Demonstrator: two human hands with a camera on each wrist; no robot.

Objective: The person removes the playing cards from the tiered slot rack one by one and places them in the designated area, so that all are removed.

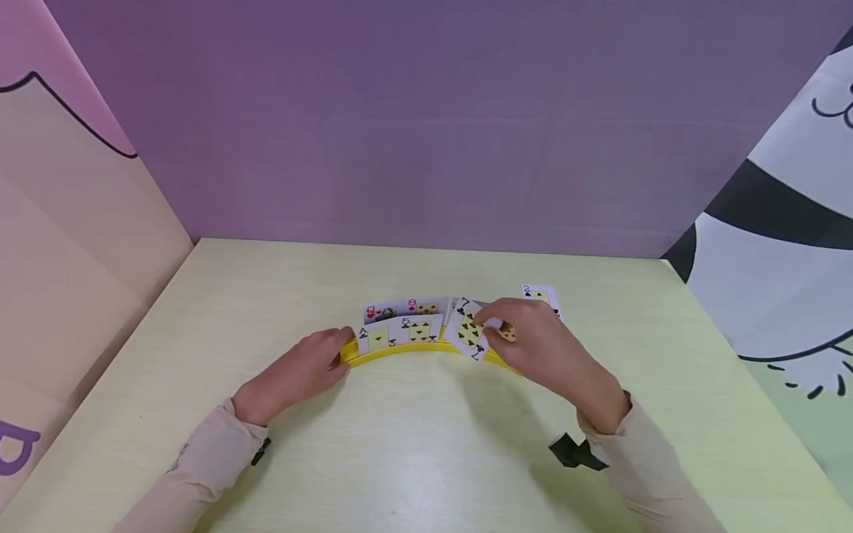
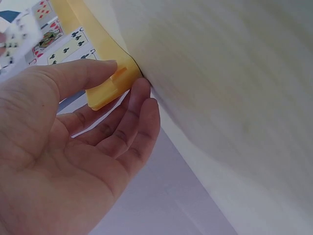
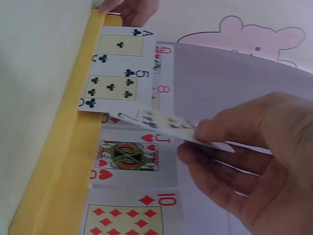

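A curved yellow card holder (image 1: 402, 353) lies on the table with playing cards standing in two rows. My left hand (image 1: 298, 370) grips its left end, thumb on top and fingers curled beneath. Between thumb and fingers, my right hand (image 1: 548, 342) pinches a seven of clubs (image 1: 468, 331), tilted in front of the holder's middle. The ace of clubs (image 3: 120, 45) and five of clubs (image 3: 111, 87) fill the front row's left part. Behind stand a red queen (image 1: 380, 312), a red eight (image 1: 424, 306), the jack of hearts (image 3: 128, 155) and the ten of diamonds (image 3: 124, 219).
A black-suited two (image 1: 540, 294) shows beyond my right hand, partly hidden by it. The pale wooden table (image 1: 393, 451) meets a purple wall (image 1: 426, 126) at the back. Printed panels with cartoon figures stand left and right.
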